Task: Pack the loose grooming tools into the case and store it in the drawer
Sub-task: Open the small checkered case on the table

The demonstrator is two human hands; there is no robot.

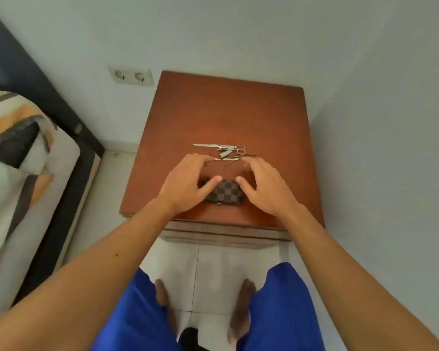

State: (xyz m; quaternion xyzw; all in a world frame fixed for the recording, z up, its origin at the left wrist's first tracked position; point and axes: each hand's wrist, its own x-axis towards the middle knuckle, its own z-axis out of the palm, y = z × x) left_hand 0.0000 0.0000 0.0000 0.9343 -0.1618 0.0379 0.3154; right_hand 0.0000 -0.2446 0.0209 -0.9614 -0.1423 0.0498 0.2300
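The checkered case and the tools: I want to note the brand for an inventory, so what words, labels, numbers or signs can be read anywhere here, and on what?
None can be read.
Checkered case: only a brown check pattern, no lettering visible.
Metal grooming tools: too small and blurred for any engraving.
Wall socket: no markings legible.
Wooden cabinet top: no text on it.

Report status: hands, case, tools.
Left hand and right hand open, on closed brown checkered case. Loose silver metal grooming tools behind it on reddish-brown wooden cabinet top. Nothing obstructing.
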